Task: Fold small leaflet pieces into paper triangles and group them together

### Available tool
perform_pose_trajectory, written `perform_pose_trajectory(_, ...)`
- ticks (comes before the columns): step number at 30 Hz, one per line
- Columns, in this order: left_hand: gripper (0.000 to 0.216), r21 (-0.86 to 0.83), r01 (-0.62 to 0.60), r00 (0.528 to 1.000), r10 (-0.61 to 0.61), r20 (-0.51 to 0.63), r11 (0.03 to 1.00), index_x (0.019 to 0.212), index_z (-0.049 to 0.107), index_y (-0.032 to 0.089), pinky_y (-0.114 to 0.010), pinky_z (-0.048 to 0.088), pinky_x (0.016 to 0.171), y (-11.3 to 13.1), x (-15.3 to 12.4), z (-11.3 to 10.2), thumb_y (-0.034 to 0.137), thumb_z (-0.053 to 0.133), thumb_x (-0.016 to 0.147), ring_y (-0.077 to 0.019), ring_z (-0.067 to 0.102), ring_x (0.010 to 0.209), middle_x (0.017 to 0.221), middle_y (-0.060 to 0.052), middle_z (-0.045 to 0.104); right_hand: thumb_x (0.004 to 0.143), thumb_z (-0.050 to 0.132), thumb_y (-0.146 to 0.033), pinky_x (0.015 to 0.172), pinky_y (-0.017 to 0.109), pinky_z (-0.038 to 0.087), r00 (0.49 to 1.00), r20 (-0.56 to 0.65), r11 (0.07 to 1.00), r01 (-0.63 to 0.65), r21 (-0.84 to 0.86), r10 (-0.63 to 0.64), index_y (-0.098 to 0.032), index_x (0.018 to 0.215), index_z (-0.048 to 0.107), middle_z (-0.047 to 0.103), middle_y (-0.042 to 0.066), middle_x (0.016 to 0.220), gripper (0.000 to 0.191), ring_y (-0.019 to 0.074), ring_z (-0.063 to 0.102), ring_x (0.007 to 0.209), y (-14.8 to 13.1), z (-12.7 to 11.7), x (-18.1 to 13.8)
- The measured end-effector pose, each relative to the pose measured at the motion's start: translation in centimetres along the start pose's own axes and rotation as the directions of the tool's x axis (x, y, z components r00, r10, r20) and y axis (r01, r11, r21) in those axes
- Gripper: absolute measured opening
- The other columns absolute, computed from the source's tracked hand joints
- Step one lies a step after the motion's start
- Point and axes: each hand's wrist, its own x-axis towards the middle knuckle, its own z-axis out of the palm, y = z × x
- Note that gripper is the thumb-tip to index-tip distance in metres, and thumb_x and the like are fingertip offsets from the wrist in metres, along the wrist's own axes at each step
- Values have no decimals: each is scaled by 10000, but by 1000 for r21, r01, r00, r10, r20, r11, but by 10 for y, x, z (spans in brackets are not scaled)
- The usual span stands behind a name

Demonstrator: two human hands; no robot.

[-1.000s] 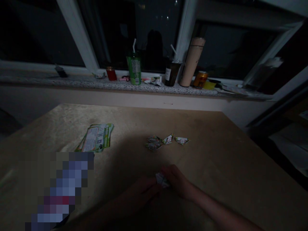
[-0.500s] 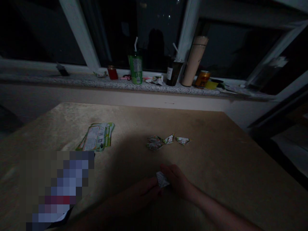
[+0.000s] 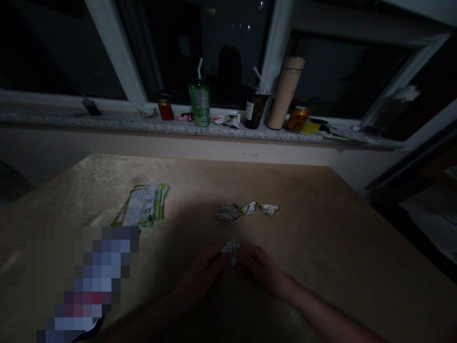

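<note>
Between my hands, low over the tabletop, is a small piece of folded printed paper (image 3: 231,248). My left hand (image 3: 209,267) grips its left side and my right hand (image 3: 259,262) pinches its right side. Shadow hides most of the fingertips. Just beyond lie several small folded paper pieces: a cluster (image 3: 229,213) at the left, a pointed piece (image 3: 250,206) touching or close to it, and a triangular one (image 3: 271,209) to the right. Off to the left rests a stack of green and white printed leaflets (image 3: 144,205).
On the left of the wooden table (image 3: 314,214) lies a blurred-out rectangular object (image 3: 96,276). The granite windowsill (image 3: 123,123) carries a green cup (image 3: 200,102) with a straw, a dark cup (image 3: 255,112), a tall pinkish flask (image 3: 285,93), an orange can (image 3: 298,118) and a red jar (image 3: 165,110).
The folded paper has been turned and shifted slightly left and away from me. My left hand has moved forward to its left edge, and both hands now hold it more evenly.
</note>
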Motion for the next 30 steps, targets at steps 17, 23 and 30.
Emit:
perform_pose_trajectory(17, 436, 51, 60, 991, -53, -124, 997, 693, 509, 193, -234, 342, 560, -3, 2, 3, 552, 406, 919, -151, 437, 577, 597, 45, 443, 930, 441, -497, 740, 260, 434, 994, 88, 998, 62, -30, -59, -167, 884, 669, 624, 21, 806, 403, 157, 534, 753, -9, -2, 0)
perform_pose_trajectory(23, 437, 76, 58, 989, -47, -141, 995, 711, 510, 199, -242, 362, 576, -1, -2, 6, 572, 400, 910, -169, 457, 610, 619, 30, 475, 936, 427, -481, 635, 226, 406, 993, 95, 993, 76, -87, -68, -158, 820, 644, 569, -1, 724, 407, 127, 469, 657, -4, -2, 0)
perform_pose_trajectory(30, 367, 132, 39, 992, -23, -122, 990, 739, 558, 199, -260, 395, 672, -2, -5, 10, 487, 415, 917, -190, 513, 687, 703, 7, 571, 939, 440, -413, 646, 223, 391, 984, 157, 987, 101, -123, -81, -160, 818, 630, 553, -8, 745, 339, 125, 450, 680, -1, -5, -4)
